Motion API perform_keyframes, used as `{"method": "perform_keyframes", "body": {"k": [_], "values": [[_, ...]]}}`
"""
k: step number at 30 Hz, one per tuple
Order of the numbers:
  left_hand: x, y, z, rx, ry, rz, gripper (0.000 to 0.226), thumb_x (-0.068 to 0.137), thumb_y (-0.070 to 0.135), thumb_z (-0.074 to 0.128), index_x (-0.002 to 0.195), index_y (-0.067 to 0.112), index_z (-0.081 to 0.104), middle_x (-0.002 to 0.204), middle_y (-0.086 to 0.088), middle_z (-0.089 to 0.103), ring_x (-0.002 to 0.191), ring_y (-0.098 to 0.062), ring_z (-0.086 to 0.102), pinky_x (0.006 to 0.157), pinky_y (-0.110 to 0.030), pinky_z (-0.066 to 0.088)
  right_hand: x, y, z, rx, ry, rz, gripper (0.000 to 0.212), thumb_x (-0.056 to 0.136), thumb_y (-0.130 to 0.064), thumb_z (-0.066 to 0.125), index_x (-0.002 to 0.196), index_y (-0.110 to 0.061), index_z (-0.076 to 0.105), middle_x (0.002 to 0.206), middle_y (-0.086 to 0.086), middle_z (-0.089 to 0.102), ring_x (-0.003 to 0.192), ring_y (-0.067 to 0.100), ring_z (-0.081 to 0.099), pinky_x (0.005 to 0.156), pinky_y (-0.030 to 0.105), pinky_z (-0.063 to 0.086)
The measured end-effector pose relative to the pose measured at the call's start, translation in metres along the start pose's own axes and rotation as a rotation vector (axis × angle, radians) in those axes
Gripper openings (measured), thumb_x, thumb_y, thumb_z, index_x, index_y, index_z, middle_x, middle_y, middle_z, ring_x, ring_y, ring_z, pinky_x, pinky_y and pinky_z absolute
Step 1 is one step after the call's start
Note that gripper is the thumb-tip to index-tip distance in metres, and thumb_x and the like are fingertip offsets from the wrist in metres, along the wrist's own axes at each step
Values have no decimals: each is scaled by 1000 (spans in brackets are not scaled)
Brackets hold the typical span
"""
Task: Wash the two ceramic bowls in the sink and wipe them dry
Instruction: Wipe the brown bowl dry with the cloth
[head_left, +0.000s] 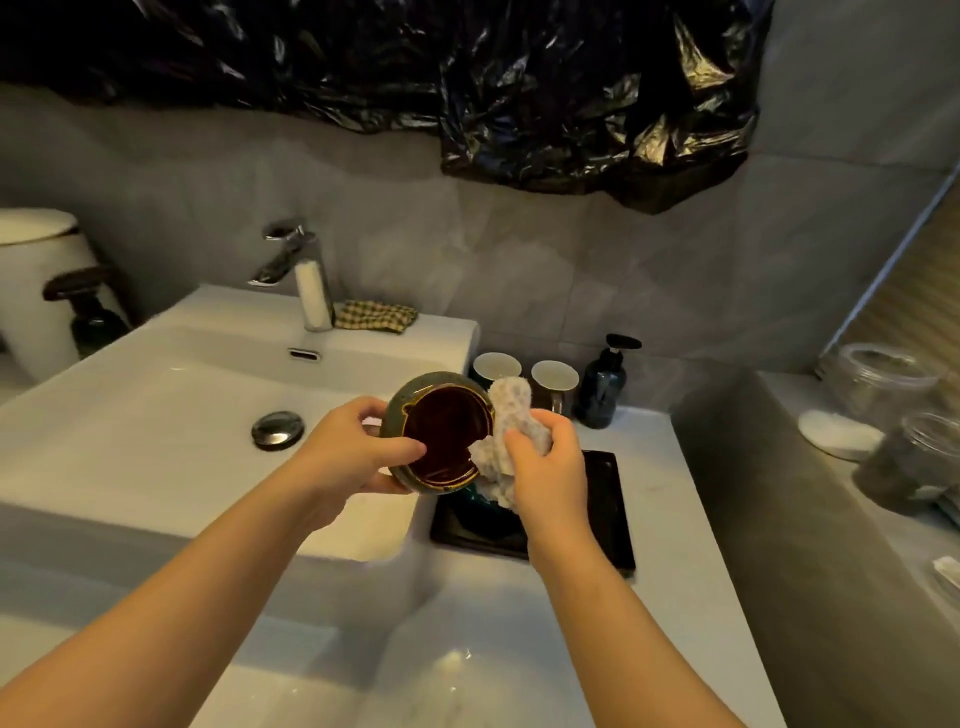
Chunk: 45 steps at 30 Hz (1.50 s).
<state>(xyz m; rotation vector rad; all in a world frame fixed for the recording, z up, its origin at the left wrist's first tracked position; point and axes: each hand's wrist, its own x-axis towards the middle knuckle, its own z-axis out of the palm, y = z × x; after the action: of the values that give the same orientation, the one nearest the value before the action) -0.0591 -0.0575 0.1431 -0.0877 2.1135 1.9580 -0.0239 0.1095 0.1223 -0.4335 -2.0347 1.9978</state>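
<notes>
**Bowl being held at the right edge of the sink, cloth being held against its rim**

At the far left, a white lidded container (36, 270) and a dark pump bottle (91, 312) are standing just beside the left edge of the sink (156, 395). The wide white basin is being left open around the drain plug (278, 428), and the faucet (291, 270) is standing at the back rim with a checked rag (375, 315) lying beside it.

The brown-glazed bowl (447, 436) is being held in the air above the right rim of the sink, tilted so that its opening is facing the camera. It is being gripped by the left hand (353, 447), with the thumb laid over the rim into the inside and the fingers curled behind the wall. The right side of the rim is being touched by a white cloth (511, 415), which is being clutched in the closed fingers of the right hand (545, 457).

Under the cloth, a black tray (605, 499) is lying on the pale counter (660, 545), close to the sink edge. A teal object (480, 499) is being mostly hidden there; whether it is the second bowl cannot be told. Behind the tray, two mugs (496, 366) and a blue pump bottle (605, 384) are standing against the grey tiled wall. Farther right, glass jars (878, 379) are standing on a separate ledge. Black plastic sheeting (519, 78) is hanging across the top of the wall.
</notes>
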Motion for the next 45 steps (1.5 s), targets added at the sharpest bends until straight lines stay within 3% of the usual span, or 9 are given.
{"method": "perform_keyframes", "body": {"k": [7, 10, 14, 21, 26, 30, 34, 41, 45], "values": [[-2, 7, -64, 589, 270, 441, 44, 65, 14, 81, 93, 24, 48, 85, 10, 61, 78, -11, 61, 64, -15, 48, -2, -2, 71, 6, -27, 34, 19, 90, -22, 55, 108, -29, 51, 103, -1, 59, 96, 21, 59, 83, 48, 54], [4, 7, -89, 782, 275, 654, 50, 65, 14, 82, 102, 21, 50, 93, 6, 61, 83, -17, 61, 72, -18, 49, 1, -1, 87, 18, -36, 50, 18, 93, -23, 52, 111, -27, 50, 98, -4, 57, 88, 14, 58, 67, 33, 54], [16, 13, -117, 1115, 195, 1027, 73, 48, 12, 91, 109, 15, 51, 92, -11, 72, 74, -26, 71, 62, -21, 53, 4, -5, 108, 46, -50, 59, 8, 95, -27, 50, 102, -27, 49, 91, -5, 56, 80, 9, 55, 55, 24, 46], [35, 15, -142, 1185, 167, 1321, 79, 43, 15, 91, 108, 11, 48, 98, -18, 72, 81, -32, 71, 70, -33, 56, 1, -8, 134, 172, -12, 151, 12, 97, -26, 45, 108, -20, 45, 97, 2, 56, 86, 13, 55, 66, 28, 48], [42, 0, -149, 1023, 227, 1137, 77, 46, 10, 91, 109, 14, 47, 91, -15, 72, 74, -32, 70, 62, -29, 56, -6, -6, 149, 410, -3, 200, 10, 99, -23, 42, 102, -18, 49, 103, 9, 60, 93, 23, 60, 75, 39, 52], [42, -2, -138, 624, 293, 586, 50, 68, 15, 80, 104, 18, 46, 95, 3, 57, 85, -18, 57, 69, -24, 49, -9, -6, 157, 483, -28, 179, 12, 99, -22, 41, 92, -22, 51, 95, 8, 62, 87, 21, 61, 76, 39, 51], [54, -16, -132, 79, 193, 196, 38, 73, 12, 75, 91, 16, 42, 101, -8, 58, 88, -25, 63, 65, -34, 56, -6, -1, 161, 506, -32, 170, 15, 98, -20, 43, 92, -19, 57, 96, 10, 64, 87, 23, 61, 74, 36, 48], [42, -43, -102, -81, 167, 110, 44, 71, 9, 75, 101, 13, 44, 91, -5, 61, 83, -18, 65, 69, -34, 58, -5, 24, 181, 148, 9, 153, 15, 94, -25, 52, 108, -21, 56, 101, 4, 64, 89, 20, 63, 68, 30, 53], [36, -46, -93, 64, 218, 199, 42, 73, 11, 73, 102, 18, 43, 83, 4, 61, 77, -10, 61, 63, -23, 48, 4, 37, 181, 106, 154, 273, 46, 85, -15, 63, 122, -23, 39, 101, -2, 56, 86, 17, 59, 72, 33, 55]]}}
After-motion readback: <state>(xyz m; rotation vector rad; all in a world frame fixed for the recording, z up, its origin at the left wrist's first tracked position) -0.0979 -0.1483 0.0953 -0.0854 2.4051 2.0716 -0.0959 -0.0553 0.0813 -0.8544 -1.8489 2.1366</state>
